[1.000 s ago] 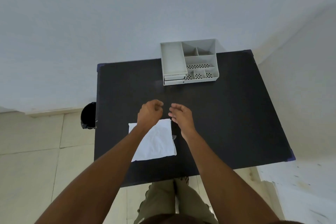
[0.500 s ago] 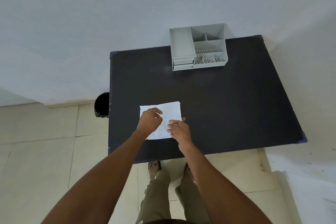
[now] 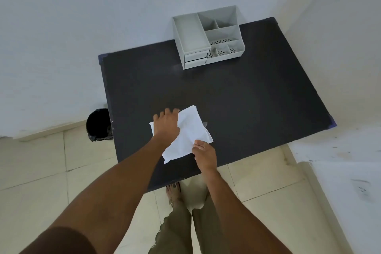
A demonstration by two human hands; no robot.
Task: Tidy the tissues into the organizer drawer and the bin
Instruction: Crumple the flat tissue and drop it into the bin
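Note:
A white tissue (image 3: pixel 189 134) lies spread on the black table (image 3: pixel 247 99) near its front edge. My left hand (image 3: pixel 166 122) rests flat on the tissue's left part, fingers apart. My right hand (image 3: pixel 204 153) pinches the tissue's near right edge. The grey organizer (image 3: pixel 208 37) stands at the back of the table against the wall; its two small drawers (image 3: pixel 195 60) at the front left are closed. A black bin (image 3: pixel 99 125) stands on the floor at the table's left side.
White walls close in behind the table and on the right. Pale floor tiles run left of and in front of the table. My legs and a foot (image 3: pixel 174 189) are at the table's front edge.
My left hand has slid up over the tissue and flattened on it. My right hand has taken the tissue's near right edge. The tissue now lies skewed.

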